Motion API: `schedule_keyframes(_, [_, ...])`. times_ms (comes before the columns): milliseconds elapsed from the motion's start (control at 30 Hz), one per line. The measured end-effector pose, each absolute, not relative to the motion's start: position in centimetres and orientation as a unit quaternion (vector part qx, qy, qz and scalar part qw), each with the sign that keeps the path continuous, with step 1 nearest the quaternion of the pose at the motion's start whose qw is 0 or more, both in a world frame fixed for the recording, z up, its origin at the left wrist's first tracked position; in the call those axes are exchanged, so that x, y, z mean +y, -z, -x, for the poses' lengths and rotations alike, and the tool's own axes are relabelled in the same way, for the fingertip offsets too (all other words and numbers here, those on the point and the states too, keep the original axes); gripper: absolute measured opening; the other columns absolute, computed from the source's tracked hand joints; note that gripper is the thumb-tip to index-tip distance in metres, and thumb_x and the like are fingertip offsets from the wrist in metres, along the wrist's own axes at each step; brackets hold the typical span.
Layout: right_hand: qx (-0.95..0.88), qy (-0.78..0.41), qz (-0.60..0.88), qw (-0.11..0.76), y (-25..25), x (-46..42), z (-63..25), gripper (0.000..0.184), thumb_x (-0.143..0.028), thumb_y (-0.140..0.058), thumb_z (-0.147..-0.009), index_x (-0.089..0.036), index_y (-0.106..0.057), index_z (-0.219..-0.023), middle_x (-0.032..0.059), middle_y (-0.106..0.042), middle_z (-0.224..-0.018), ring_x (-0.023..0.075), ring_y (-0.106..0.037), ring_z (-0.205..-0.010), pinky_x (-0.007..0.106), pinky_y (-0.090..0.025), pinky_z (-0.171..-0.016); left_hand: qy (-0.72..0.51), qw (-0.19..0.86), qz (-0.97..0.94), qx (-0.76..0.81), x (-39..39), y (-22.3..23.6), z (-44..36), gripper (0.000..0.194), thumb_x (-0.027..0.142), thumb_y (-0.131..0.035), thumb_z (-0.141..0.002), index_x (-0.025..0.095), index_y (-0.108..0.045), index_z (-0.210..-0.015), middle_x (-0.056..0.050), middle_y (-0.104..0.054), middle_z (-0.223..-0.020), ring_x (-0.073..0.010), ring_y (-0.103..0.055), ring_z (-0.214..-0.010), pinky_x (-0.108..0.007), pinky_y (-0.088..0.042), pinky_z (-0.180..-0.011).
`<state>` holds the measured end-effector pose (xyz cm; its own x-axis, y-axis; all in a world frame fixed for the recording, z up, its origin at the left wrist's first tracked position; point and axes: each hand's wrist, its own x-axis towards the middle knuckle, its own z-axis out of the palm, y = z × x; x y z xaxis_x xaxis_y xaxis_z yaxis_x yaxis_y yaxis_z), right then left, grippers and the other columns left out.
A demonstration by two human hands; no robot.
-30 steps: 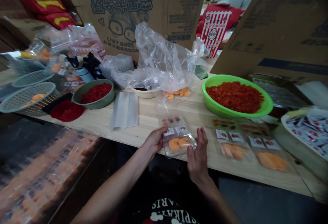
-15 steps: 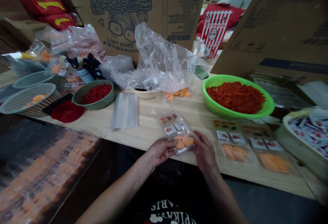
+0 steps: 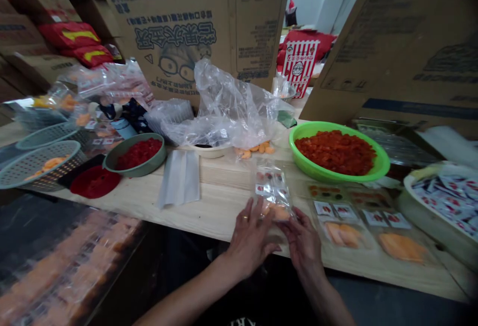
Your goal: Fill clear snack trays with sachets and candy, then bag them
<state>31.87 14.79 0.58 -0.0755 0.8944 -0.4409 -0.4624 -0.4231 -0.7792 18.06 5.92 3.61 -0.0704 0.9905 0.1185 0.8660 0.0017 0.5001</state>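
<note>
In front of me on the table's edge lies a see-through packet (image 3: 272, 189), with dark and orange bits at its far end, small printed sachets in the middle and orange pieces at the near end. My left hand (image 3: 251, 239) rests on its near left part, fingers stretched out and spread over the plastic. With thumb and fingers, my right hand (image 3: 304, 241) grips the packet's near right corner. To the right lie two similar filled packets, one with two orange pieces (image 3: 341, 234) and another (image 3: 403, 246) farther right.
A green basin (image 3: 298, 159) holds red-orange pieces; right of it stands a tub (image 3: 407, 199) of printed sachets. On the left are a grey-green bowl (image 3: 151, 164) of red pieces, a red dish (image 3: 85, 184) and a basket (image 3: 70, 166). Flat empty bags (image 3: 179, 179) lie mid-table; cardboard boxes (image 3: 254, 27) stand behind.
The packet has come down from a tilted hold between both hands onto the table. My left hand has gone from pinching its side to lying spread over it. The view has tipped up slightly.
</note>
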Motion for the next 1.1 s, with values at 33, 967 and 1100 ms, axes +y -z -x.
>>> schedule_keyframes(33, [-0.268, -0.691, 0.483, 0.467, -0.4, 14.5, -32.4, 0.063, -0.036, -0.084, -0.058, -0.019, -0.057, -0.113, 0.0036, -0.067, -0.1, 0.0201, -0.067, -0.084, 0.037, -0.06, -0.077, -0.2, 0.136, -0.699, 0.673, 6.7, -2.8, -18.1, 0.075, 0.034, -0.075, -0.087, 0.028, -0.039, -0.153, -0.016, -0.027, -0.166, -0.0418, -0.02, -0.154, -0.061, -0.034, -0.116])
schedule_keyframes(967, [-0.764, 0.02, 0.642, 0.06, -3.8, 22.4, -41.3, 0.032, -0.029, -0.047, -0.095, -0.007, -0.069, -0.098, 0.0247, -0.065, -0.099, 0.0371, -0.063, -0.097, 0.048, -0.049, -0.081, -0.184, 0.131, -0.716, 0.661, 20.2, -1.1, -17.6, 0.021, 0.009, -0.047, -0.088, 0.016, -0.067, -0.083, -0.014, -0.063, -0.101, -0.0255, -0.055, -0.096, -0.037, -0.045, -0.084])
schedule_keyframes(1100, [-0.742, 0.005, 0.67, 0.008, -2.4, 23.5, -43.0, 0.047, -0.049, -0.05, -0.091, -0.007, -0.069, -0.102, 0.0298, -0.065, -0.101, 0.0474, -0.064, -0.1, 0.054, -0.05, -0.076, -0.191, 0.134, -0.732, 0.641, 16.9, -1.7, -20.8, 0.029, 0.009, -0.059, -0.077, 0.015, -0.066, -0.105, -0.017, -0.059, -0.125, -0.0284, -0.056, -0.109, -0.039, -0.047, -0.091])
